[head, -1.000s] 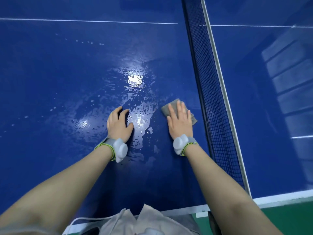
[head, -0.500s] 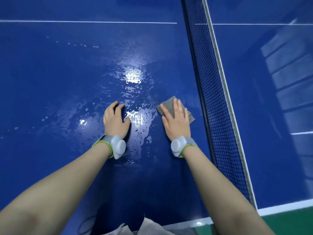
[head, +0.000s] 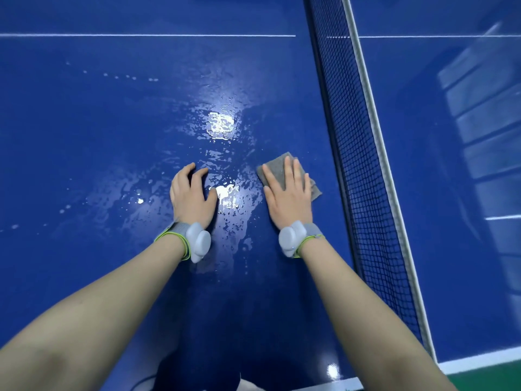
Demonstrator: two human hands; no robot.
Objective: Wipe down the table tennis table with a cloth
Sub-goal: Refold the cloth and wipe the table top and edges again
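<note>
The blue table tennis table (head: 84,122) fills the view, with a wet, shiny patch between my hands. A small grey cloth (head: 277,163) lies flat on it, just left of the net. My right hand (head: 290,193) presses down on the cloth with straight fingers; its corners show beyond my fingertips and at the right. My left hand (head: 190,197) rests on the wet surface about a hand's width to the left, fingers slightly bent, holding nothing.
The black net (head: 358,165) with its white top band runs diagonally close to the right of my right hand. The table's white edge line (head: 479,359) and green floor (head: 493,376) show at the lower right. A white centre line (head: 141,35) crosses the far side.
Both hands have slid a little farther from me across the table, the right one carrying the cloth with it. The view has leaned forward over the table.
</note>
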